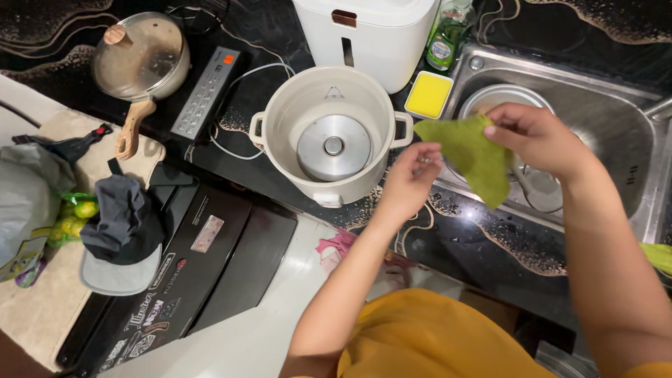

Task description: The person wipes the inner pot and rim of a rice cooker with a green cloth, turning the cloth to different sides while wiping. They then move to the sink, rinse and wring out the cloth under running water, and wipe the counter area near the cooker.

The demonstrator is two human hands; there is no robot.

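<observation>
My right hand (537, 137) pinches the top corner of a green cloth (470, 157) and holds it up over the left edge of the steel sink (633, 133). My left hand (408, 178) is just left of the cloth, fingers curled, touching or nearly touching its lower edge; whether it grips the cloth is unclear. An open white rice cooker body (329, 133) with a round metal heating plate inside stands on the dark counter, directly left of my left hand.
A white appliance (367, 35), a green dish-soap bottle (446, 31) and a yellow sponge in a tray (429, 94) stand behind. A lidded pan (140, 59) rests on an induction hob (208, 91). A dark cap (122, 231) and bags lie left. Metal dishes (498, 98) sit in the sink.
</observation>
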